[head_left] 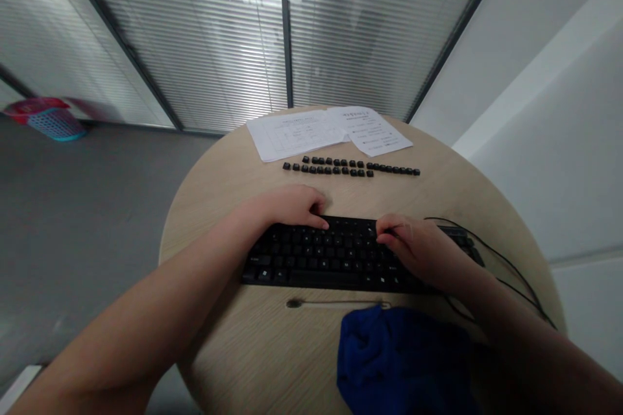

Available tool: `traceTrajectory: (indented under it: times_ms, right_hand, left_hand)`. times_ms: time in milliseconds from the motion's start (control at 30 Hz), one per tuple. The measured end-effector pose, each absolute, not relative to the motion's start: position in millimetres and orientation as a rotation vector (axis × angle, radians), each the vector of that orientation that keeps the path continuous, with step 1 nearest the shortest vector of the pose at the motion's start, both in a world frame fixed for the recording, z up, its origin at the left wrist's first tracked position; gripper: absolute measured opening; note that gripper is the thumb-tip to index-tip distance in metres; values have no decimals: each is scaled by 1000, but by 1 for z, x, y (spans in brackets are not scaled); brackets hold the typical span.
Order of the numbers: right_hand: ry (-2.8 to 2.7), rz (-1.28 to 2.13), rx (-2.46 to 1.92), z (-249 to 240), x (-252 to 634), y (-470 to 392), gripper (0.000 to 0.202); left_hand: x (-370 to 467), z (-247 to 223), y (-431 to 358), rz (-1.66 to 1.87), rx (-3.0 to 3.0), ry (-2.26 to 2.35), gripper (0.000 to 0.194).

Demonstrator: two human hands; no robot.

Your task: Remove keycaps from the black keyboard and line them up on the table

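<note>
A black keyboard (318, 253) lies flat on the round wooden table (219, 175). At its far edge, my left hand (296, 206) grips it, thumb on top and the other fingers bent over the back side. My right hand (413, 243) is closed in a pinch above the right part of the keys; whatever its fingertips hold, if anything, is hidden. Beyond the keyboard, loose black keycaps (335, 170) are set out in two rows. In front of it rests a thin, pale rod with a dark end (294, 303).
Printed papers (302, 133) lie at the table's far side. A blue cloth (399, 360) is bunched at the near edge. The black cable (511, 266) curves along the right. Blinds-covered glass stands behind the table, and a red and blue basket (57, 122) is on the floor.
</note>
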State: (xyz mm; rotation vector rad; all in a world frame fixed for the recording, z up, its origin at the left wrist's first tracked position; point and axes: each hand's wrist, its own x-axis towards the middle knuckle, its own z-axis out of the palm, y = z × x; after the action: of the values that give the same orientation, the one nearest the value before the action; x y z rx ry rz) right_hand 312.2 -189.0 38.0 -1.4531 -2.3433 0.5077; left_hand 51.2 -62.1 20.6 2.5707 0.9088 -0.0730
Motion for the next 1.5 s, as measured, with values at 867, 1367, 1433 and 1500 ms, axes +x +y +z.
traceTrajectory:
  times_ms: [867, 1367, 1433, 1500]
  right_hand:
    - [-1827, 778, -989, 15, 320, -194, 25]
    - [-2139, 465, -812, 45, 318, -202, 25]
    - [-2126, 442, -806, 45, 319, -203, 26]
    - [-2100, 403, -812, 43, 320, -204, 26]
  left_hand:
    - [64, 37, -91, 357, 1935, 575, 41]
    - [75, 36, -97, 480, 1819, 627, 26]
    - [77, 37, -98, 542, 1797, 631, 25]
    - [77, 36, -96, 609, 1750, 649, 24]
